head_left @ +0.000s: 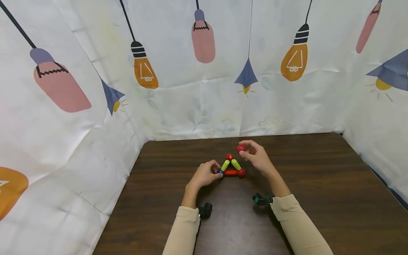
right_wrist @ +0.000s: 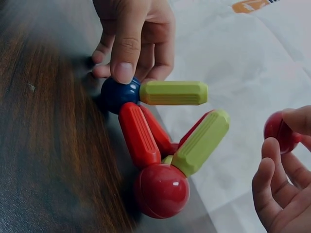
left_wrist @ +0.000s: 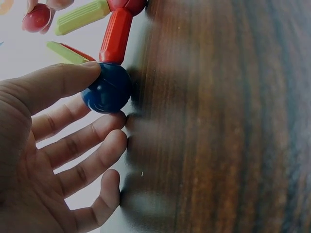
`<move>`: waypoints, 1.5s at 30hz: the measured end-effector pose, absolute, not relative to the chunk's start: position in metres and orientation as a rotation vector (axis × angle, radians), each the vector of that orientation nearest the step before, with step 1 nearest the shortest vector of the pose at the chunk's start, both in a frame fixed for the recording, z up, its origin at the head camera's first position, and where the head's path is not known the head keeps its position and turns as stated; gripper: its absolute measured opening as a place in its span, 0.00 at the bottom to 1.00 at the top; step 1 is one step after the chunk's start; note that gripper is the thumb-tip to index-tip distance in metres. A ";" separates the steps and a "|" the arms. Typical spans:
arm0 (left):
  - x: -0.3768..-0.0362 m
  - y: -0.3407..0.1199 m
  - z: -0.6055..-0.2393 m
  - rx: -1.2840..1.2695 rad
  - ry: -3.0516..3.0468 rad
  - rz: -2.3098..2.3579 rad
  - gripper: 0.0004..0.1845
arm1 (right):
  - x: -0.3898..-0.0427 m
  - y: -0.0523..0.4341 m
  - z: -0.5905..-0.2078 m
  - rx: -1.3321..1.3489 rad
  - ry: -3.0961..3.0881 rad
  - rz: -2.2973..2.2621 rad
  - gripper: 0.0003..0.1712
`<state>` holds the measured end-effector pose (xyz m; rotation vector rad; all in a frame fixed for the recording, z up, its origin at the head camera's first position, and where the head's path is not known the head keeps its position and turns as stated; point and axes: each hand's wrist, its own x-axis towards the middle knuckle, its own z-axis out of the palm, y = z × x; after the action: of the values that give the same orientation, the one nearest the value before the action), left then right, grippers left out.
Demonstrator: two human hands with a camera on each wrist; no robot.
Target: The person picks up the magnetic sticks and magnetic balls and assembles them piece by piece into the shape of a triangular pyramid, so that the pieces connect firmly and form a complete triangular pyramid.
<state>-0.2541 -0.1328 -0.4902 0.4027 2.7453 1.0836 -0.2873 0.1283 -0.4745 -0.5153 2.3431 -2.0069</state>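
Observation:
In the head view my left hand grips a blue ball between thumb and fingers, at the left corner of a small structure of balls and rods. A red rod joins it to a red ball at the right corner. One yellow-green rod rises from the blue ball, another yellow-green rod from that red ball; their upper ends stand free and apart. Another red ball sits at the back corner. My right hand pinches a loose red ball above the structure's right side.
The structure stands on a dark wood-grain table toward its far edge. A white cloth backdrop printed with lamps hangs behind and beside the table. Black wrist devices, one of them a strap, sit at both wrists.

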 end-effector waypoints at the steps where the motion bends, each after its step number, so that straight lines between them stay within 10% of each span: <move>1: -0.254 -0.132 -0.490 0.403 2.746 1.086 0.14 | -0.287 0.128 -0.474 -0.518 2.345 -2.001 0.22; 45: -0.252 -0.133 -0.489 0.419 2.745 1.096 0.13 | -0.281 0.102 -0.480 -0.638 2.473 -1.653 0.21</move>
<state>-0.2524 -0.1335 -0.4888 0.4195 2.7445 1.0959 -0.2810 0.1024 -0.4801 -0.6382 2.4734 -1.6528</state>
